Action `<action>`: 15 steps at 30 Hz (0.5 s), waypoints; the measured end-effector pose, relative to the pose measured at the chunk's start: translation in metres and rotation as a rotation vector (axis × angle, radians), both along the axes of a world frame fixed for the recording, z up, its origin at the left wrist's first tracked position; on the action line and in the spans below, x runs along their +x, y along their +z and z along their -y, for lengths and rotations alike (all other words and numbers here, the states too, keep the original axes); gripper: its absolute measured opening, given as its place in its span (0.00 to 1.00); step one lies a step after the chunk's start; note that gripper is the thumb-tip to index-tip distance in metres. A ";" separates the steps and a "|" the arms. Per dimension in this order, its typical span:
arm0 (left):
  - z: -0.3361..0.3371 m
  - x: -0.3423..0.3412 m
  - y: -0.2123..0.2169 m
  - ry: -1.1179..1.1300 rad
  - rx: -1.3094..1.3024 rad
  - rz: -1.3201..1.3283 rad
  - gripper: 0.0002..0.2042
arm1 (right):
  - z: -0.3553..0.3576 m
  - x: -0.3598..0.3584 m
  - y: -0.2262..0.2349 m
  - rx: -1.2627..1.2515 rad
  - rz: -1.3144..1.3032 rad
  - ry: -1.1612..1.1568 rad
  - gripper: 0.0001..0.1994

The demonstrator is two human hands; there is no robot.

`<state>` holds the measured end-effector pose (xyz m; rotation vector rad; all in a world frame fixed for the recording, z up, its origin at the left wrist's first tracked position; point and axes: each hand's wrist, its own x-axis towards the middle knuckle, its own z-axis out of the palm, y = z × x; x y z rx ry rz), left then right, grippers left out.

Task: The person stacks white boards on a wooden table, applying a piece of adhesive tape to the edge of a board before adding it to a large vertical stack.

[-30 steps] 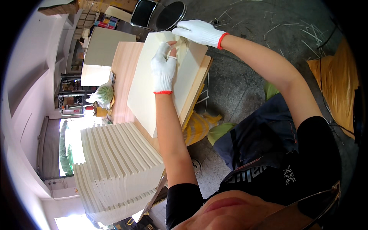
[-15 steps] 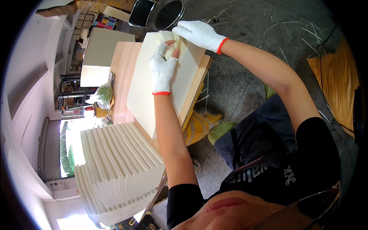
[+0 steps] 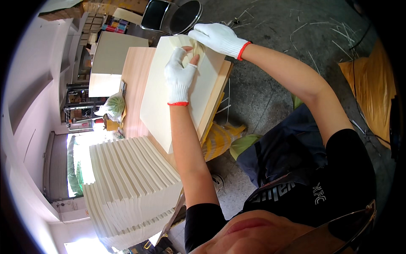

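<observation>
White knit gloves with red cuffs cover both of my hands, at the far end of a cream board (image 3: 158, 101) lying on the wooden table. A gathered, pale yellowish sheet (image 3: 198, 47) lies between the hands there. My left hand (image 3: 179, 70) rests on the board. Its bare thumb and index fingertip are spread apart and touch the sheet's near side. My right hand (image 3: 218, 39) is over the board's far right corner, its fingers pressed together on the sheet. What lies under its fingertips is hidden.
A tall stack of cream boards (image 3: 131, 182) stands at the near left. Beyond the worktop (image 3: 137, 67) is another pale panel (image 3: 112, 53). A bagged green round object (image 3: 113, 106) sits at the left edge. A black chair (image 3: 154, 15), stool (image 3: 186, 17) and scattered strips occupy the floor.
Both hands stay almost in place at the board's far end. My right hand has shifted very slightly left, and the pale sheet between the hands has changed its folds a little.
</observation>
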<state>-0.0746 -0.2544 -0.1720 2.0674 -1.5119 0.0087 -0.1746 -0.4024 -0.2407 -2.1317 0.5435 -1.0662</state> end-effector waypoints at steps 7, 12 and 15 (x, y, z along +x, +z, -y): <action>-0.001 0.008 -0.004 -0.049 -0.053 0.071 0.15 | -0.004 -0.003 0.002 -0.105 0.010 -0.006 0.16; -0.001 -0.018 0.010 0.063 0.051 -0.086 0.12 | -0.001 -0.006 0.000 -0.028 -0.044 -0.006 0.14; -0.002 -0.001 0.005 -0.004 0.043 0.032 0.12 | -0.003 -0.005 0.000 -0.130 0.000 -0.015 0.14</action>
